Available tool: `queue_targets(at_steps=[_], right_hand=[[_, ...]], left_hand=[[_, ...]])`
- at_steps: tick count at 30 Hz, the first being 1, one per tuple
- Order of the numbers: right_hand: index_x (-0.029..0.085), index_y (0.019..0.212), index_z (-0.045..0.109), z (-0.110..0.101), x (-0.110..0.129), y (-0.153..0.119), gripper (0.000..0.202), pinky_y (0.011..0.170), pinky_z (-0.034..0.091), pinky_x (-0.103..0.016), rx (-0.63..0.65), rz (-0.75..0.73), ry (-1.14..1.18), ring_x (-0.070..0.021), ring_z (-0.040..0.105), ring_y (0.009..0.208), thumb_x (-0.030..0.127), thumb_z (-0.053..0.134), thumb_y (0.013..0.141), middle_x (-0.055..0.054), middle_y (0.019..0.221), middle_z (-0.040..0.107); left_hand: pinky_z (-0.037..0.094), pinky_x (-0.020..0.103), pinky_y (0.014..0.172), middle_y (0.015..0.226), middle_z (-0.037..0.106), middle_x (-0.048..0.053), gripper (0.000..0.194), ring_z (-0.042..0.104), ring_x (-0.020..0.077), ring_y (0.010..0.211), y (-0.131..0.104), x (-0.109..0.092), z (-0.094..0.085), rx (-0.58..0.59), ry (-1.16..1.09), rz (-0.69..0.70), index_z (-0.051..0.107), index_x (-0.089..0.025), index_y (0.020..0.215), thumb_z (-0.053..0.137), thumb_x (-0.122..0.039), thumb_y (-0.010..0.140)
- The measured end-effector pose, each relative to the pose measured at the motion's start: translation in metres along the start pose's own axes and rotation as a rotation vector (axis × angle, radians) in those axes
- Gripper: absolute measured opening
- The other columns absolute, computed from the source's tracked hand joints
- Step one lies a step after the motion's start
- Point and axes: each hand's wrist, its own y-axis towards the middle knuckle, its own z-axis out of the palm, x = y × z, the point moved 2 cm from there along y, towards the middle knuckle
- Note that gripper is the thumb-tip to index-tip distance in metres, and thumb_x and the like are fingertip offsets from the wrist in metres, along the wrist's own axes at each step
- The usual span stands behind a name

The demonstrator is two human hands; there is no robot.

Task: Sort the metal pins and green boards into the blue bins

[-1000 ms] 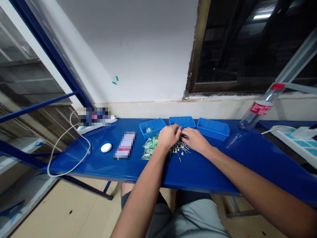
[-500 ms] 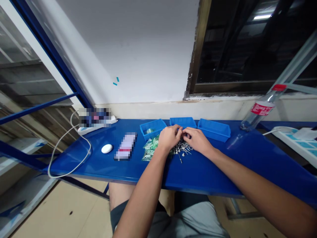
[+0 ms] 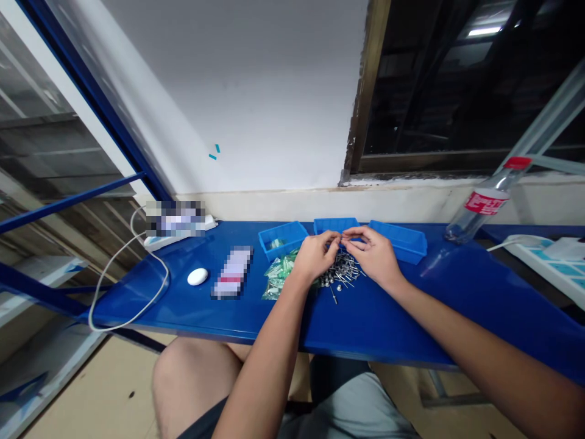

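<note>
My left hand (image 3: 316, 255) and my right hand (image 3: 375, 255) meet fingertip to fingertip above a pile of rivet-like metal pins (image 3: 345, 269) with thin shanks and rounded heads. Thumb and fingers of each hand are pinched together. Whatever lies between them is too small to make out. Against the left hand's outer side lie clear bags of pale green pieces (image 3: 278, 275). Just behind the hands stand three blue bins: a left bin (image 3: 292, 239), a middle bin (image 3: 336, 224), partly hidden by the fingers, and a right bin (image 3: 402, 242). The left one has some green pieces inside.
The blue table (image 3: 384, 329) carries a white oval object (image 3: 197, 277) and a blurred-out phone-shaped item (image 3: 232, 272) on the left. A power strip (image 3: 183, 236) with a looping cable lies farther left. At the right back a red-capped plastic bottle (image 3: 484, 201) stands near another power strip (image 3: 543, 253).
My right hand has risen slightly, and its fingers reach straighter toward the left fingertips. My left hand has barely moved. Below the table, my left knee has swung out to the left.
</note>
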Motion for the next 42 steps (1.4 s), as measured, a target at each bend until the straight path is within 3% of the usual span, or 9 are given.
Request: queue_targets(at_steps=[3,7,10,13,18,25,30,34,42], right_hand=[[0.021,0.107,0.07,0.001,0.001,0.001,0.022,0.089,0.068,-0.042,0.024,-0.004,-0.076,-0.0233,0.075,0.097,0.031,0.074,0.088,-0.009,0.108,0.072],[0.02,0.116,0.068,0.003,0.005,0.001,0.03,0.078,0.068,-0.035,0.036,-0.03,-0.158,-0.0192,0.073,0.088,0.024,0.071,0.086,-0.011,0.116,0.066],[0.02,0.121,0.07,0.005,0.009,0.002,0.035,0.07,0.066,-0.031,0.061,-0.072,-0.218,-0.0167,0.071,0.081,0.024,0.069,0.086,-0.012,0.123,0.062],[0.021,0.112,0.074,0.005,0.014,0.002,0.025,0.071,0.066,-0.031,0.078,-0.104,-0.261,-0.0184,0.071,0.083,0.023,0.066,0.088,-0.01,0.113,0.067],[0.021,0.093,0.073,0.002,0.019,0.002,0.01,0.078,0.067,-0.037,0.034,-0.098,-0.302,-0.0212,0.073,0.079,0.023,0.066,0.087,-0.007,0.095,0.075],[0.022,0.094,0.076,-0.002,0.013,0.003,0.012,0.077,0.065,-0.038,0.1,-0.079,-0.348,-0.021,0.074,0.078,0.025,0.066,0.088,-0.006,0.099,0.079],[0.023,0.102,0.078,-0.005,0.001,0.004,0.017,0.077,0.066,-0.039,0.138,0.011,-0.336,-0.0212,0.076,0.077,0.027,0.07,0.087,-0.006,0.105,0.081],[0.022,0.106,0.076,-0.003,-0.006,0.006,0.02,0.083,0.066,-0.04,0.173,0.048,-0.277,-0.0229,0.078,0.089,0.027,0.068,0.089,-0.007,0.109,0.08],[0.022,0.094,0.075,-0.001,0.002,0.004,0.011,0.074,0.062,-0.036,0.173,-0.046,-0.412,-0.0221,0.075,0.085,0.025,0.066,0.089,-0.006,0.097,0.079]], left_hand=[[0.057,0.03,0.098,0.121,0.079,0.005,0.031,0.076,0.0222,0.109,-0.002,0.0,0.002,-0.015,-0.003,0.006,0.069,-0.024,0.127,0.047,-0.031,0.107],[0.058,0.032,0.099,0.124,0.079,0.004,0.049,0.076,0.0225,0.113,-0.006,-0.002,0.004,0.004,-0.072,-0.009,0.043,-0.024,0.156,0.048,-0.03,0.107],[0.058,0.033,0.1,0.126,0.078,0.005,0.058,0.076,0.0231,0.115,-0.008,-0.004,0.003,0.026,-0.073,-0.018,0.032,-0.025,0.163,0.048,-0.032,0.107],[0.058,0.034,0.1,0.124,0.079,0.005,0.058,0.077,0.0236,0.112,-0.008,-0.004,0.001,0.008,-0.053,-0.041,0.036,-0.024,0.162,0.049,-0.038,0.107],[0.061,0.036,0.093,0.108,0.083,0.006,0.049,0.079,0.0254,0.1,-0.008,-0.002,-0.001,-0.023,0.02,-0.119,0.061,-0.021,0.143,0.049,-0.052,0.106],[0.063,0.034,0.096,0.115,0.081,0.008,0.035,0.079,0.0226,0.105,-0.005,0.005,0.003,-0.044,-0.194,-0.073,0.072,-0.02,0.129,0.059,-0.039,0.103],[0.064,0.034,0.099,0.116,0.081,0.007,0.033,0.079,0.0208,0.106,-0.004,0.013,0.007,-0.05,-0.297,-0.094,0.071,-0.019,0.13,0.065,-0.022,0.098],[0.062,0.035,0.103,0.117,0.081,0.002,0.05,0.078,0.0192,0.109,-0.004,0.013,0.007,-0.047,-0.303,-0.128,0.061,-0.024,0.144,0.062,-0.011,0.096],[0.062,0.034,0.103,0.118,0.081,0.003,0.06,0.078,0.0206,0.11,-0.005,0.011,0.008,0.0,-0.269,-0.119,0.05,-0.019,0.154,0.062,-0.018,0.096]])
